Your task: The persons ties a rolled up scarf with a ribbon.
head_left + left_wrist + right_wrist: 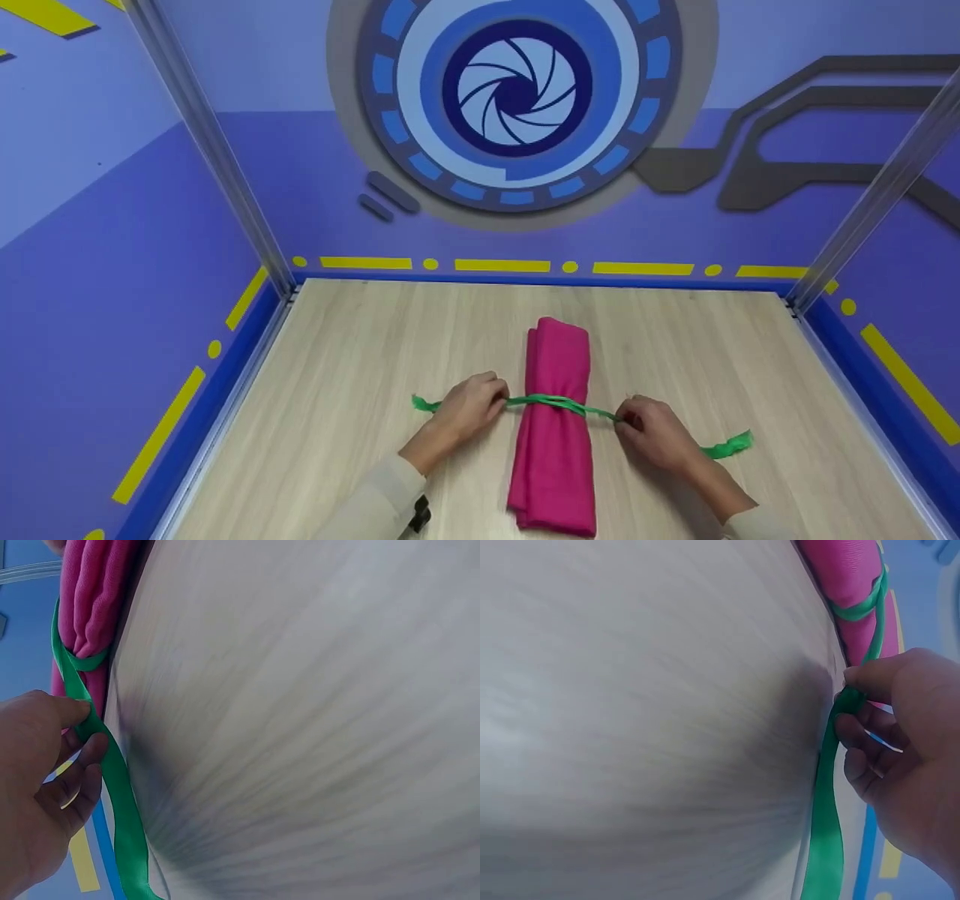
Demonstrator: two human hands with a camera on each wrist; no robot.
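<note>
A folded pink cloth [556, 472] lies lengthwise on the table, cinched at its middle by a green ribbon [556, 403]. Left of the bundle, my left hand [466, 409] pinches one side of the ribbon between thumb and fingers; the left wrist view shows the ribbon [124, 810] trailing down past the fingers. On the other side my right hand [660, 431] pinches the opposite length, and its loose end shows beyond the wrist. In the right wrist view the ribbon [826, 817] hangs flat below the fingertips. Both lengths run fairly straight from the cloth to the hands.
The pale wooden table [360, 337] is bounded by a printed back wall [300, 180] and side walls in blue and purple. Metal posts [217, 157] stand at the two back corners. A small black object [421, 514] sits by the left sleeve.
</note>
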